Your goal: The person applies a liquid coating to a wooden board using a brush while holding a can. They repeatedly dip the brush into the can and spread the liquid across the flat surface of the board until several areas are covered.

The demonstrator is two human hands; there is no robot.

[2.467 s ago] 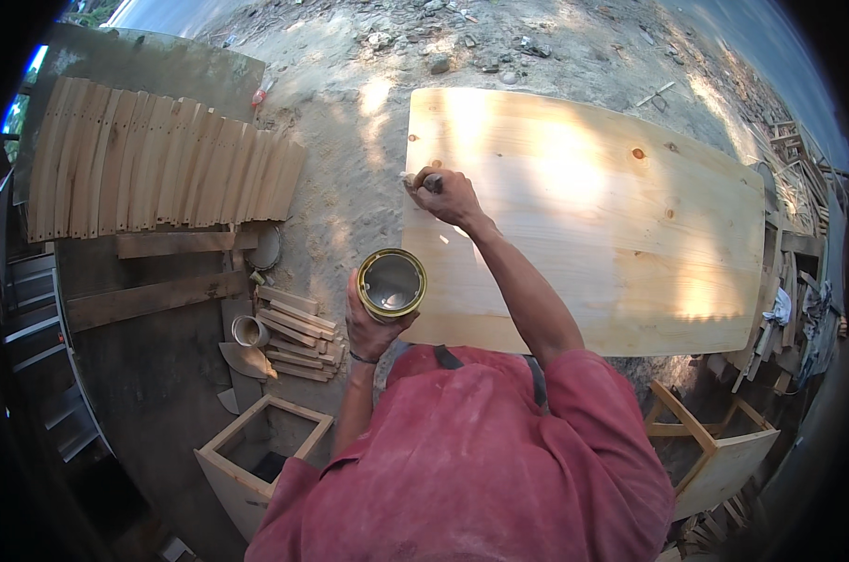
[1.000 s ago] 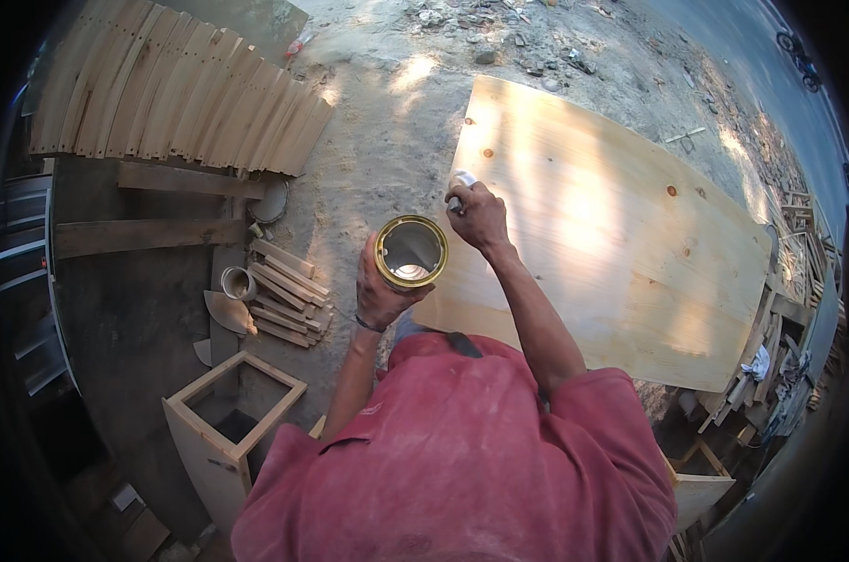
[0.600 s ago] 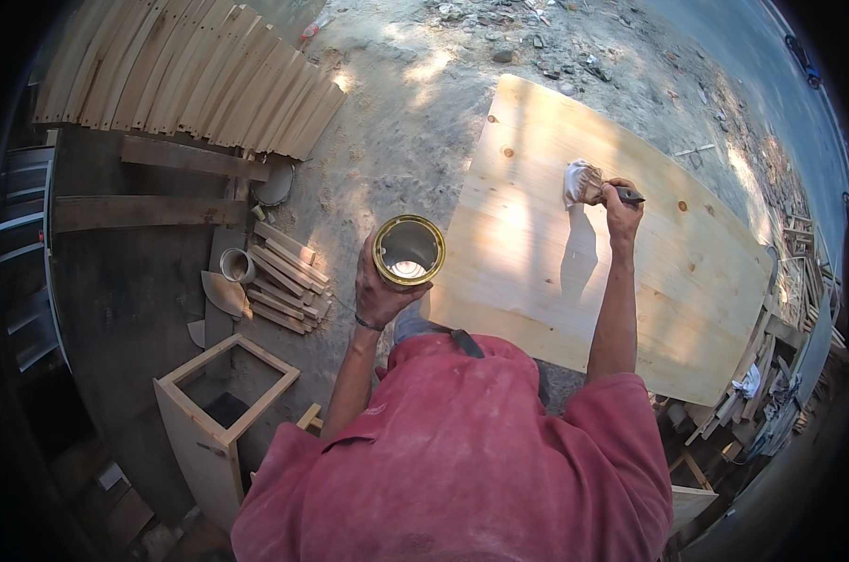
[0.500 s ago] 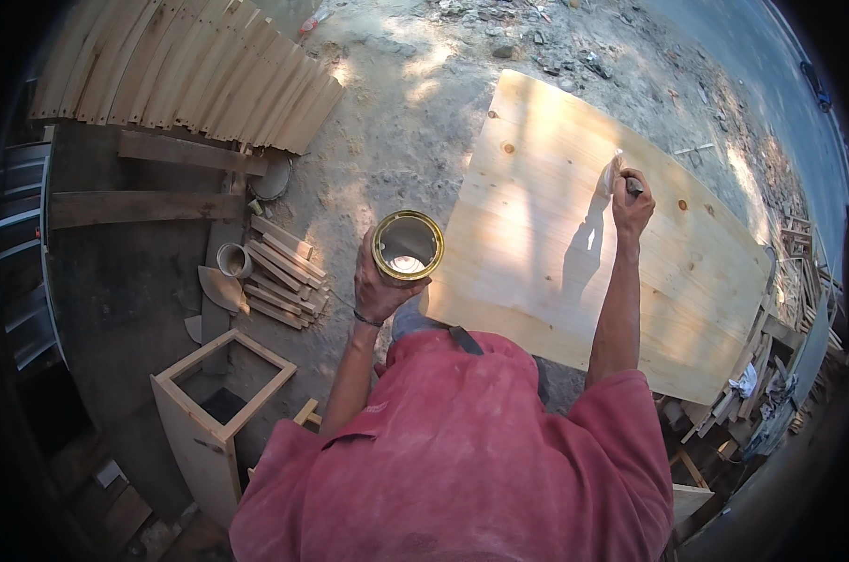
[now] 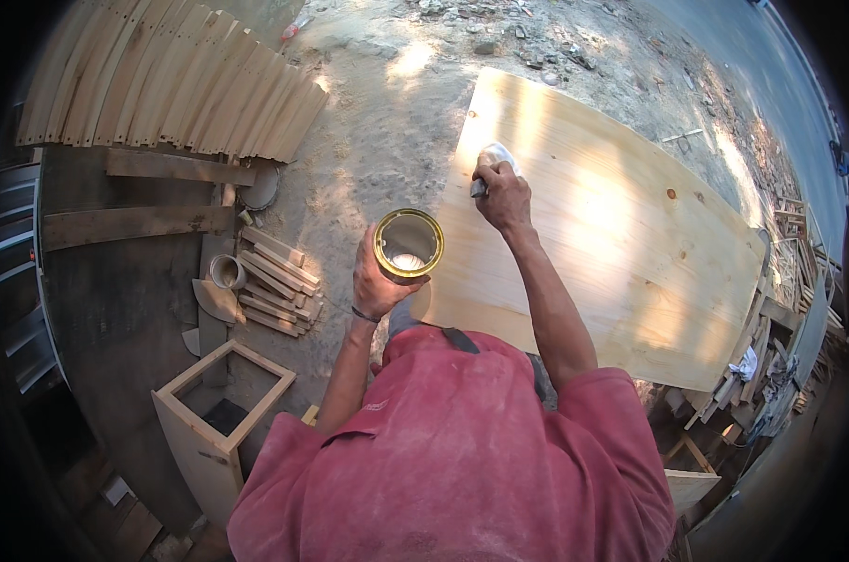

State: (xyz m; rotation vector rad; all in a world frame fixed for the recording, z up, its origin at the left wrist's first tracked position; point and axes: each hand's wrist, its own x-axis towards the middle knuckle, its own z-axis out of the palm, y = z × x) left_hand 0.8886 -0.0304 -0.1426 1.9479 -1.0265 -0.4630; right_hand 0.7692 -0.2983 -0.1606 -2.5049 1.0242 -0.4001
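Observation:
My left hand (image 5: 376,279) is closed around an open tin can (image 5: 409,245) with a gold rim. A little bright, shiny liquid shows at the bottom of the can. My right hand (image 5: 505,197) grips a paintbrush (image 5: 496,155) with pale bristles and a dark handle end. Its bristles are over the far left part of a large pale wooden board (image 5: 574,272), apparently touching it, though my hand partly hides the contact. The knotty board lies to the right of the can, and its middle looks glossy in the sunlight.
Wooden slats (image 5: 162,80) lie side by side at the far left. Cut sticks (image 5: 276,286), a cup (image 5: 226,272) and a wooden frame box (image 5: 223,398) stand on the left. Scrap wood (image 5: 757,361) is piled beyond the board's right end. Rubble (image 5: 556,51) litters the far ground.
My right hand has swept the paintbrush left across the board, from its middle toward the far left edge. The left hand still holds the can in nearly the same place.

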